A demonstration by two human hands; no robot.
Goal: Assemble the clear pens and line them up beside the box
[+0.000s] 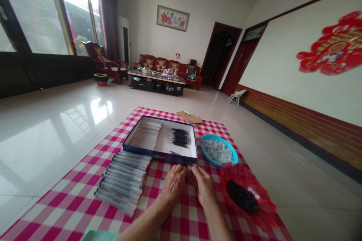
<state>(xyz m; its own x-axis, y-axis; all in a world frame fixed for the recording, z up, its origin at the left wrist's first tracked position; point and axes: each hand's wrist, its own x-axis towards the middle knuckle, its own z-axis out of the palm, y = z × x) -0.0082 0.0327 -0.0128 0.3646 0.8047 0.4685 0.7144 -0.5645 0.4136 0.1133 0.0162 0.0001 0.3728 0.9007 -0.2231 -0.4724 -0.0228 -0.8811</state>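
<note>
My left hand [174,183] is closed around a pen [163,178], whose dark end sticks out on the left of my fist. Close beside it, my right hand [204,185] pinches a small clear piece [190,168] that looks like a pen cap, at the pen's other end. Fingers hide most of the pen, so I cannot tell whether the two parts touch. To the left lies a row of clear pens [124,180] with dark ends. Just beyond my hands stands a shallow blue-edged box [172,158] with pale tubes [145,135] on its left and thin black pieces [181,138] on its right.
A blue bowl [235,155] of clear caps stands right of the box. Nearer is a red bowl [266,211] with small black parts. Brown cardboard [192,119] lies at the far edge of the checked tablecloth [158,211]. A teal tray [100,235] shows at the bottom.
</note>
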